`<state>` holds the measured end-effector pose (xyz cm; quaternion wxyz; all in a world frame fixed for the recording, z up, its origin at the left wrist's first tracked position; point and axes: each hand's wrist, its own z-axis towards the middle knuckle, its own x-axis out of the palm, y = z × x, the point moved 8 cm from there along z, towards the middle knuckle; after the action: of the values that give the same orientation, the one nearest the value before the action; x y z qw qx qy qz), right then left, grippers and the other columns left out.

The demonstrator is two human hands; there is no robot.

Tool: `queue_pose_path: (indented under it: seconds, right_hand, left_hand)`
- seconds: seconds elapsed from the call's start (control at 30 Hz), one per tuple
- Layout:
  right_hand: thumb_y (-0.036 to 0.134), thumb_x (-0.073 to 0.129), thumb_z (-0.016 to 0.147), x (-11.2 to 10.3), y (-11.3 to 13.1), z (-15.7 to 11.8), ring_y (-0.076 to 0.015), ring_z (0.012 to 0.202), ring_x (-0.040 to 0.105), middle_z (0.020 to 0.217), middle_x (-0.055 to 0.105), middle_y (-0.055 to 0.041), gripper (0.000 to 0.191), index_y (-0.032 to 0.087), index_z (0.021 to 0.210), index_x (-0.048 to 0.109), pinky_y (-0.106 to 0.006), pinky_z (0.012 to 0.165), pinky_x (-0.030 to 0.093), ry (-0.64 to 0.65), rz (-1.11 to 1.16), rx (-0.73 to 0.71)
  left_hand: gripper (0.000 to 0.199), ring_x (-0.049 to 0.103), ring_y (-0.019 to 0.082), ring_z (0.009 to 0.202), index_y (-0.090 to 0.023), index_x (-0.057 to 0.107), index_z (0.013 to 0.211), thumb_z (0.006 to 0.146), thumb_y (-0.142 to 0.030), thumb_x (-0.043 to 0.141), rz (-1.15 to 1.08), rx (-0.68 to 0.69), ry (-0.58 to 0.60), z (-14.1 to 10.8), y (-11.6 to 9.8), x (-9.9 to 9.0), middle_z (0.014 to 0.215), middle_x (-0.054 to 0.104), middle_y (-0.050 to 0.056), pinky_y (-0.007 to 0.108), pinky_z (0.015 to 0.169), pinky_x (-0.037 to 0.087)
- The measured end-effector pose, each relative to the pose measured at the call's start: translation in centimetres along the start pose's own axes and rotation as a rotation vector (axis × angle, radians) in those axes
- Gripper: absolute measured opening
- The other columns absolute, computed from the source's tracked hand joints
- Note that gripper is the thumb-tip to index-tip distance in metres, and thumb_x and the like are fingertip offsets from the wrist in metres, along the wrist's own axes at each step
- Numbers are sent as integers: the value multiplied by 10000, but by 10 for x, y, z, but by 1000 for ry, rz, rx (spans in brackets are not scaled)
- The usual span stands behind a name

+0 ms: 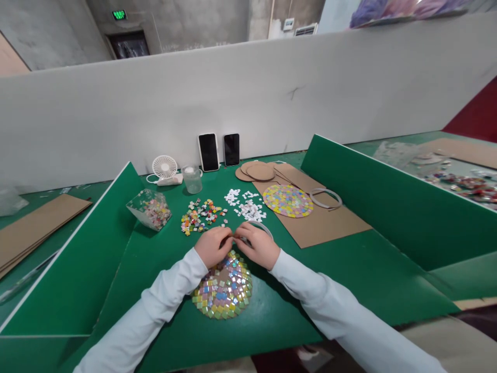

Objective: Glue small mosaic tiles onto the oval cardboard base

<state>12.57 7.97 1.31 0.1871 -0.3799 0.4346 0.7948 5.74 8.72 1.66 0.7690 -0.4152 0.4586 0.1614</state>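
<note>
My left hand (214,245) and my right hand (258,244) meet fingertip to fingertip just above the far edge of a round mosaic disc (223,294). Both are closed in a pinch; whatever is between the fingers is too small to make out. Shiny green, yellow, pink and blue tiles cover most of the disc, with bare brown board showing near its middle. Beyond my hands lie loose coloured tiles (200,215) and a scatter of white pieces (250,210). A pale ring (266,228) is partly hidden behind my right hand.
A bag of tiles (151,210), a small fan (165,167), a glass jar (192,180) and two phones (208,153) stand behind. Right are cardboard (322,230), a finished-looking disc (288,200), brown discs (260,171) and another ring (326,198). Green panels (388,202) flank both sides.
</note>
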Motion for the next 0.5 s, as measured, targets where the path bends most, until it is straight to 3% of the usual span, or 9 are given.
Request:
queue_pose_path:
  seconds: [0.17, 0.5]
  right_hand:
    - [186, 376, 748, -7, 8, 0, -134, 644, 452, 699, 457, -32, 132, 182, 658, 472, -238, 584, 373, -73, 21, -52]
    - [194, 344, 767, -21, 19, -4, -143, 662, 458, 725, 466, -53, 150, 179, 680, 465, -248, 592, 386, -228, -50, -101]
  left_hand:
    - [133, 380, 106, 517, -181, 403, 554, 684, -182, 375, -178, -175, -81, 0, 7, -4, 514, 380, -41, 221, 508, 298]
    - [142, 311, 57, 422, -164, 382, 506, 631, -228, 405, -1101, -529, -133, -5, 20, 20, 437, 347, -67, 191, 434, 257]
